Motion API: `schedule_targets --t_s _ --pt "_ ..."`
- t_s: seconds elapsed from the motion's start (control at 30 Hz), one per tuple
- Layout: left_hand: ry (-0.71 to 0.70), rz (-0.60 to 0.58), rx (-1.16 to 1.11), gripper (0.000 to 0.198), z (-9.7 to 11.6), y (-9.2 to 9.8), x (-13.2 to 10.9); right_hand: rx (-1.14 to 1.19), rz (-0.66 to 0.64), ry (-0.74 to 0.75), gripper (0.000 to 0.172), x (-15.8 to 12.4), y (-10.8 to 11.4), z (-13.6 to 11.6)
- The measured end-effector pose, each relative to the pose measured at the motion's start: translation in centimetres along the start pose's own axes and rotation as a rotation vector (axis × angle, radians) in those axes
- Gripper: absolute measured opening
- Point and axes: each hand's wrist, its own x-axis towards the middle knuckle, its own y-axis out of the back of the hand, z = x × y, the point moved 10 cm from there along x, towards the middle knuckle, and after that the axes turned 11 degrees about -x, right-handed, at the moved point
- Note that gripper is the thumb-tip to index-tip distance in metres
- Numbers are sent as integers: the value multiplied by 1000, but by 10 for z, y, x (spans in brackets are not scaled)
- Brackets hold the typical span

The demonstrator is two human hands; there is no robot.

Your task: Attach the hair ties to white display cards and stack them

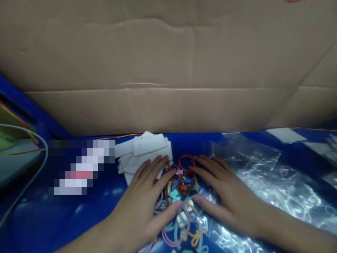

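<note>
A heap of colourful hair ties [181,196] with small charms and bows lies on the blue surface, between my hands. My left hand [147,196] rests along the heap's left side, fingers stretched forward and spread, its fingertips over the edge of the white cards. On the other side, my right hand [223,189] has its fingers apart, the tips touching the heap near a red-orange hair tie [186,162]. Neither hand grips anything that I can see. Part of the heap is hidden under the fingers.
White cards [149,149] lie in a loose stack behind my left hand. Clear plastic bags [279,189] spread over the blue table [100,218] at the right. More cards [286,135] sit far right. A cardboard sheet [168,63] stands at the back; a pale cable [39,168] hangs left.
</note>
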Motion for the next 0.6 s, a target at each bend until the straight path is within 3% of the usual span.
schedule_targets --t_s 0.23,0.43,0.5,0.6 --pt "-37 71 20 54 -2 4 1 -61 76 38 57 1 4 -7" --pt "-92 168 32 51 7 13 -1 -266 296 118 59 -6 29 -26" --pt "-103 201 29 47 11 18 -2 -340 326 86 55 -7 39 -24" --pt "-108 248 13 41 14 26 -5 -442 330 -67 51 -10 51 -1"
